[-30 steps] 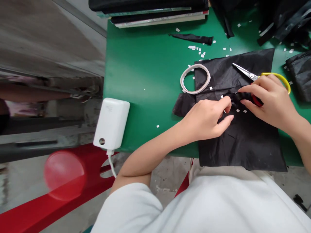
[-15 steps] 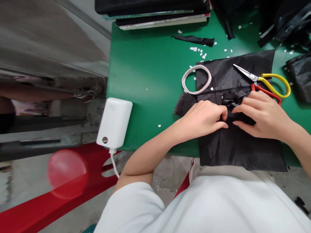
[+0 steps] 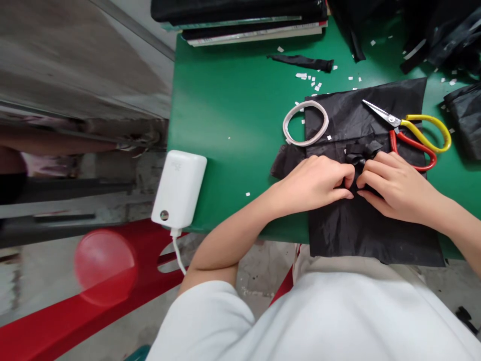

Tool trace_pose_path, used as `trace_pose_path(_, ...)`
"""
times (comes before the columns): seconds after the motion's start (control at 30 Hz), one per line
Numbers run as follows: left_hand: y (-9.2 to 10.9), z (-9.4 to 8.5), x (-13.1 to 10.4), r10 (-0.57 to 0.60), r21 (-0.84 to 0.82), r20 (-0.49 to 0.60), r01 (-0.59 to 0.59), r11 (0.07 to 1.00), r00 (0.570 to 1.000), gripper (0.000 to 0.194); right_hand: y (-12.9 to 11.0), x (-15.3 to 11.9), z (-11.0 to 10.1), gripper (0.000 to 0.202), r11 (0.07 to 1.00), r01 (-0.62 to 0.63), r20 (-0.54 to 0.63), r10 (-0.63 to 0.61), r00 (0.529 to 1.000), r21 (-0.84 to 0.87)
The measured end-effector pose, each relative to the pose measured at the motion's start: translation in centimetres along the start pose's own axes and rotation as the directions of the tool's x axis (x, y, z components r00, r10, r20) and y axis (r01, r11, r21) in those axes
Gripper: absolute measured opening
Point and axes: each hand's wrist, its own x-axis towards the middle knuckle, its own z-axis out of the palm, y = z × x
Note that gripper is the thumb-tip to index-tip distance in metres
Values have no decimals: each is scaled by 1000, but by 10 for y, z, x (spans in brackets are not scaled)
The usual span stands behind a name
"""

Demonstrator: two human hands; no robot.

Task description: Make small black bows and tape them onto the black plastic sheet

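A black plastic sheet (image 3: 376, 235) lies on the green table (image 3: 225, 115) and hangs over its front edge. On it, gathered black strips (image 3: 363, 150) form a small bunch. My left hand (image 3: 319, 180) is closed, thumb and forefinger pinching black material at the bunch's near side. Close beside it on the right, my right hand (image 3: 394, 185) pinches the same black material with curled fingers. The fingertips nearly meet and hide what lies between them. Scissors (image 3: 393, 120) with one yellow and one red handle lie slightly open behind my right hand. A tape ring (image 3: 287, 125) rests left of them.
A white power bank (image 3: 179, 189) with a cable sits at the table's left edge. Books (image 3: 255, 35) are stacked at the back. Black plastic pieces (image 3: 466, 120) lie at the right, with white scraps scattered around. Another person's limb (image 3: 56, 145) shows far left.
My right hand has moved left and slightly down, closer to my left hand, uncovering more of the red scissor handle. My left hand has barely moved.
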Motion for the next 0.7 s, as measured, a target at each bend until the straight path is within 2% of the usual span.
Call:
trace_pose_path(0.1,-3,-10,-4,42,-118,-28,-45,992,999,19,2,0,-3,10,999,-22,-5,22,1000,29)
trace_pose_path(0.17,-7,-18,-6,0,-152,-153,-24,988,988,21,3,0,-7,8,998,-33,-6,33,999,45)
trace_pose_path(0.2,-10,-21,-6,-34,-138,-267,-3,990,963,22,4,0,-8,8,998,-34,-5,34,999,50)
trace_pose_path(0.27,-20,-24,-4,-87,-56,-499,68,996,862,16,5,-1,-10,6,998,-33,-1,33,999,45)
trace_pose_path(0.3,-25,-23,-2,-93,-7,-573,109,994,814,11,5,-1,-11,5,999,-36,1,36,999,35)
trace_pose_path(0.33,-31,-22,0,-92,39,-612,147,988,786,10,5,-2,-11,4,999,-43,4,42,999,21)
trace_pose_path(0.37,-36,-19,3,-96,75,-622,181,981,777,13,5,-2,-11,4,999,-48,8,48,999,2)
trace_pose_path(0.5,-51,-8,12,-113,189,-604,279,941,789,19,5,-2,-10,3,992,-53,26,56,998,-112)
trace_pose_path(0.6,-52,-5,15,-125,229,-567,302,925,814,12,6,-1,-12,6,987,-47,37,53,998,-153)
trace_pose_path(0.7,-47,-8,16,-144,234,-531,308,922,835,9,11,0,-15,11,991,-58,27,62,998,-122)
